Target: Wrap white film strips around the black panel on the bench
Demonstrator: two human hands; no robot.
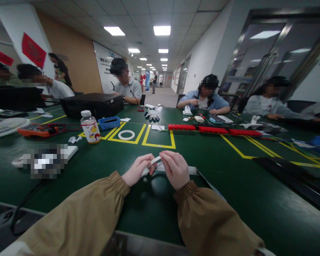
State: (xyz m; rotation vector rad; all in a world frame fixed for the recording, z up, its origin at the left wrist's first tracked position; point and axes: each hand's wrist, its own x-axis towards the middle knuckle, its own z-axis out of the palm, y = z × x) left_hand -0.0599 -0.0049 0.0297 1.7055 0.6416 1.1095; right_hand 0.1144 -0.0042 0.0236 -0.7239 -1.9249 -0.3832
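My left hand (140, 168) and my right hand (177, 170) are close together above the green table (101, 199). Between their fingertips they pinch a short, thin white strip (156, 159), held at a slant with its right end higher. Behind and below the fingers shows a pale flat band (194, 170). It runs out to the right of my right hand and bends toward my right sleeve. My hands cover its middle, and I cannot tell whether it joins the white strip.
Beyond my hands are a white ring of tape (126, 139), a capped bottle (90, 129), a blue tray (102, 125) and red strips (213, 129). At left lies an orange multimeter (37, 130); at right, long black panels (290, 181). Several people sit around the table.
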